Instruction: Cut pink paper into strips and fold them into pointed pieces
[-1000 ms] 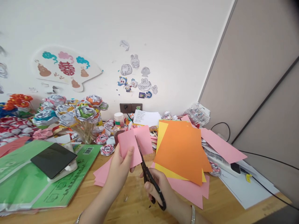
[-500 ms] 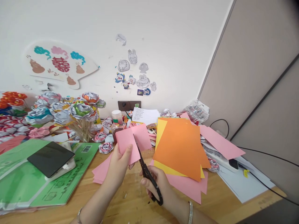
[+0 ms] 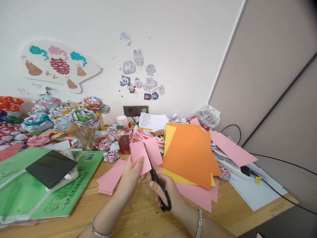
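Observation:
My left hand [image 3: 134, 170] pinches a piece of pink paper [image 3: 138, 152] between thumb and fingers, holding it up above the table. My right hand [image 3: 166, 190] is closed round the handles of black scissors [image 3: 158, 181]. The blades run up into the pink paper, with a cut between the part in my left hand and the part to the right. A few cut pink pieces [image 3: 112, 177] lie on the table left of my left hand. To the right is a stack of orange paper [image 3: 188, 153] over yellow and pink sheets.
A green folder [image 3: 81, 178] carries a black tablet-like device [image 3: 51, 168] at left. Behind my hands stands a bottle of reddish liquid [image 3: 124, 138]. Paper flowers [image 3: 83, 117] crowd the back left. A power strip [image 3: 237, 169] with cables lies at right.
Both hands, with the pink paper and scissors, have shifted slightly right and down in view. The right part of the paper now hangs lower beside the blades.

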Demonstrator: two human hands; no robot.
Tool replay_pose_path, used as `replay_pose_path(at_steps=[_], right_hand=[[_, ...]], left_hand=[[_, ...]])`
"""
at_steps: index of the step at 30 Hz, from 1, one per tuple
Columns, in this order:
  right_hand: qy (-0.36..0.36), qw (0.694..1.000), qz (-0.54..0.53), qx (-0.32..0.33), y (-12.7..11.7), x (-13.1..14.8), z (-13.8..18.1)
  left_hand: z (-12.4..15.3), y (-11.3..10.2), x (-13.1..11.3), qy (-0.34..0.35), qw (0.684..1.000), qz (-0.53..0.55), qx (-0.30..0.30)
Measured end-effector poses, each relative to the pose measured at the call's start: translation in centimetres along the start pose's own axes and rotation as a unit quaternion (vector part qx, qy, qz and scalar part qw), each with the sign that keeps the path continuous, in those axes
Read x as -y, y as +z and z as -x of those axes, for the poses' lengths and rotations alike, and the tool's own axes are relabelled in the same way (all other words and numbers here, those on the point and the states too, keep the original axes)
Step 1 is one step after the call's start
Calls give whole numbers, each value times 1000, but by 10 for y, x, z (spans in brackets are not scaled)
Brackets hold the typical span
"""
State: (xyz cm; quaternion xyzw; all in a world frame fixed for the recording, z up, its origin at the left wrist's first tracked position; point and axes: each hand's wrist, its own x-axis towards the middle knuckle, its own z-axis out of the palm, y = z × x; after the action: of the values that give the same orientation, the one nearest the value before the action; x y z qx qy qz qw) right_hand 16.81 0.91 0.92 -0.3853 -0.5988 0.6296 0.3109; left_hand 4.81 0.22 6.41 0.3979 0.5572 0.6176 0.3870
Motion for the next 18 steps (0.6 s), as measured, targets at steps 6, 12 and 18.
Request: replay_pose_path(at_steps=[6, 12, 18], right_hand=[[-16, 999, -17, 25, -4, 1, -2], [2, 998, -55, 28, -6, -5, -5], [24, 998, -56, 23, -3, -10, -9]], left_hand=[[1, 3, 4, -22, 1000, 20, 8], [-2, 5, 25, -54, 997, 35, 37], [-4, 3, 32, -84, 994, 49, 50]])
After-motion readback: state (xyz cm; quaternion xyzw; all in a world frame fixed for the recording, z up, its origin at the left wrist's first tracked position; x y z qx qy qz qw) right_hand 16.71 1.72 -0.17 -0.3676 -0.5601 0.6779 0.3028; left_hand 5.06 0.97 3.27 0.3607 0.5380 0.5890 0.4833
